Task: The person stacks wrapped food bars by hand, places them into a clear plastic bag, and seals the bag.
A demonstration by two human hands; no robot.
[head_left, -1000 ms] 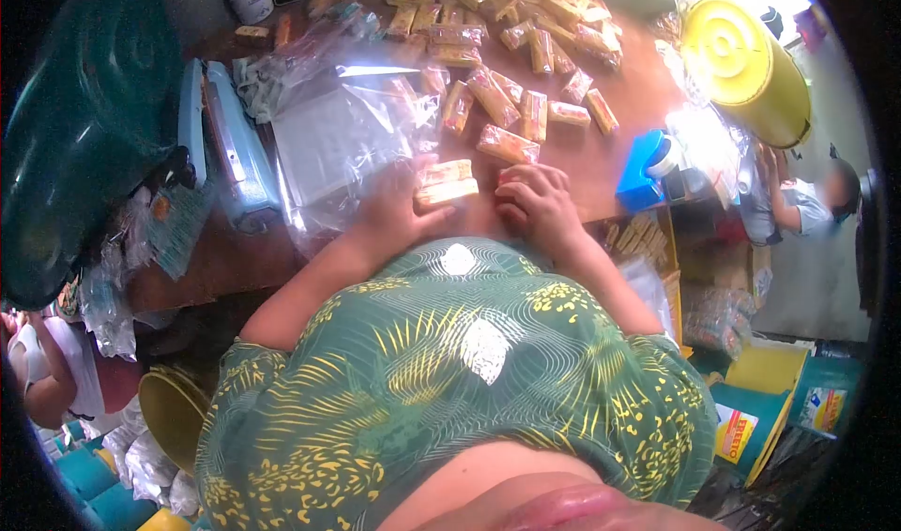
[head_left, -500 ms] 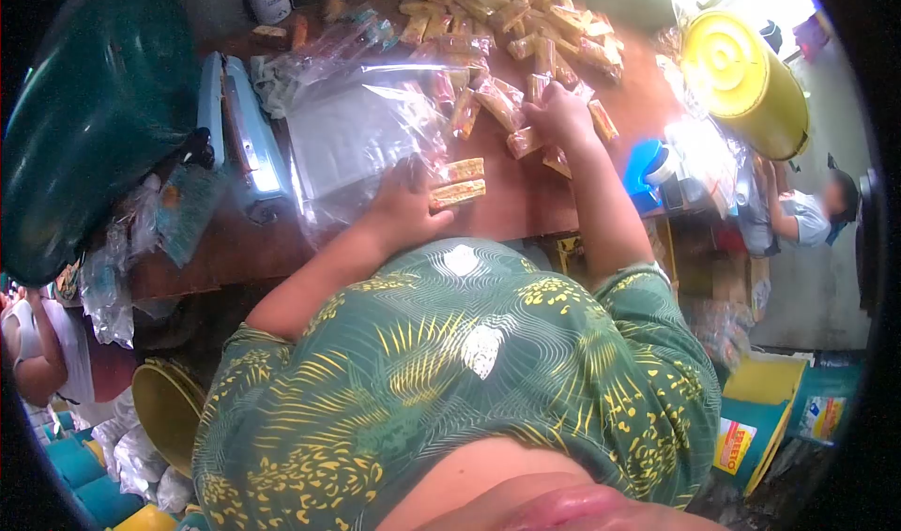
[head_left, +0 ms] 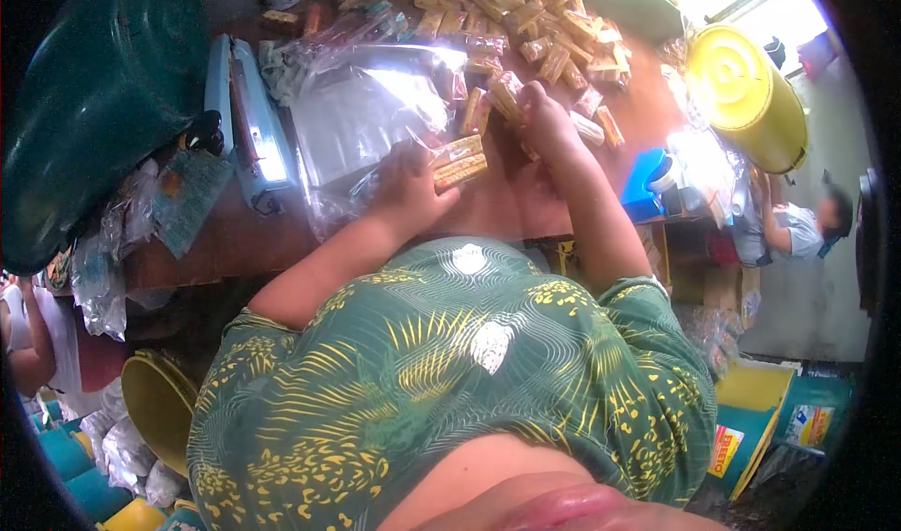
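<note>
On the near part of the brown tabletop (head_left: 507, 198), my left hand (head_left: 405, 186) is closed around a couple of clear-wrapped golden snack bars (head_left: 460, 162), held side by side. Its fingertips are partly hidden behind the bars and plastic. My right hand (head_left: 549, 123) pinches another wrapped snack bar (head_left: 506, 96), tilted above the table. Loose wrapped bars lie around that hand, and a large pile of them (head_left: 563, 29) spreads beyond it. A clear plastic bag (head_left: 352, 128) lies flat beside my left hand.
A light-blue bag sealer (head_left: 246, 128) stands at the left, next to a big dark-green container (head_left: 94, 109). At the right are a blue holder (head_left: 646, 186) and a yellow bucket (head_left: 746, 95). Another person (head_left: 798, 226) is at the far right, and a person's arm (head_left: 38, 329) at far left.
My right hand has moved slightly left and picked up a wrapped bar from the table. The bars in my left hand have tilted and risen a little.
</note>
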